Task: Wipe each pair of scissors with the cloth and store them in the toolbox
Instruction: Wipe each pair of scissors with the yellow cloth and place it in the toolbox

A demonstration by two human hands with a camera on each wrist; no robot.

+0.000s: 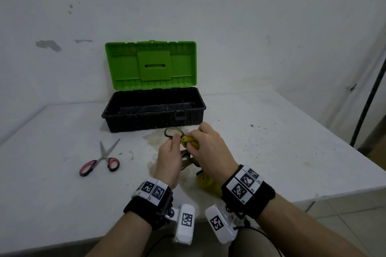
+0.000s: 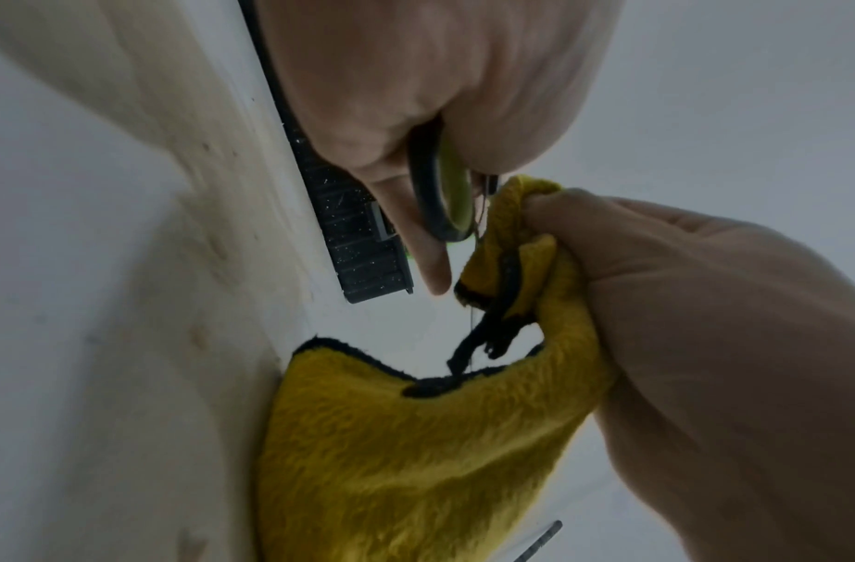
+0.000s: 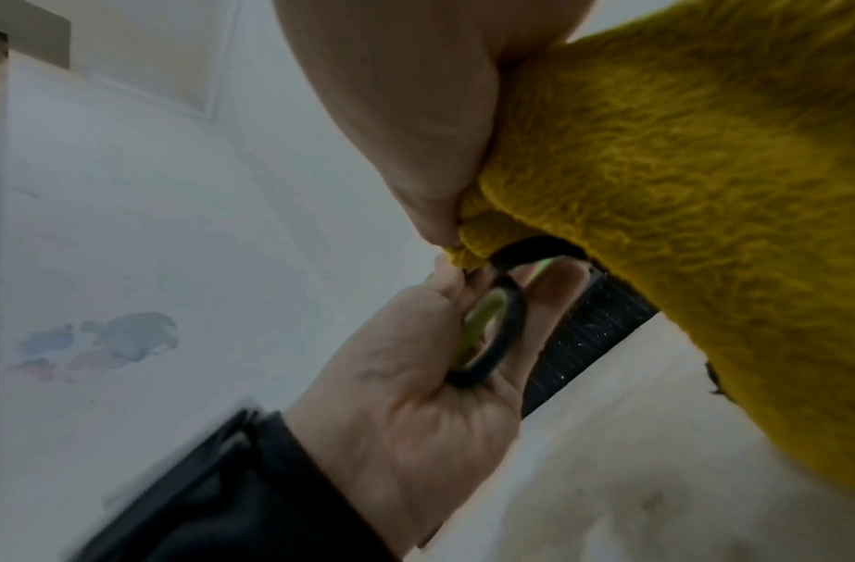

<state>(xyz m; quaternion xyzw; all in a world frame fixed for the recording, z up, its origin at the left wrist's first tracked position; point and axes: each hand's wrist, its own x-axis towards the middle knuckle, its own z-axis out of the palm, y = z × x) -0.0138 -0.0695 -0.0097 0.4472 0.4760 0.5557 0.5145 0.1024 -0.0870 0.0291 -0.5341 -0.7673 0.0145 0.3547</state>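
Over the white surface [image 1: 271, 142], our left hand [image 1: 169, 158] grips the black-and-green-handled scissors [image 1: 174, 131] while our right hand [image 1: 211, 152] pinches the yellow fleece cloth [image 2: 415, 456] around them. Wiping looks underway; next comes the open green-lidded black toolbox [image 1: 153, 118], then the red-handled scissors [image 1: 100, 160].

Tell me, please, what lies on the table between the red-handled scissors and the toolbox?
Nothing: in the head view, only bare white table separates the red-handled scissors from the toolbox.
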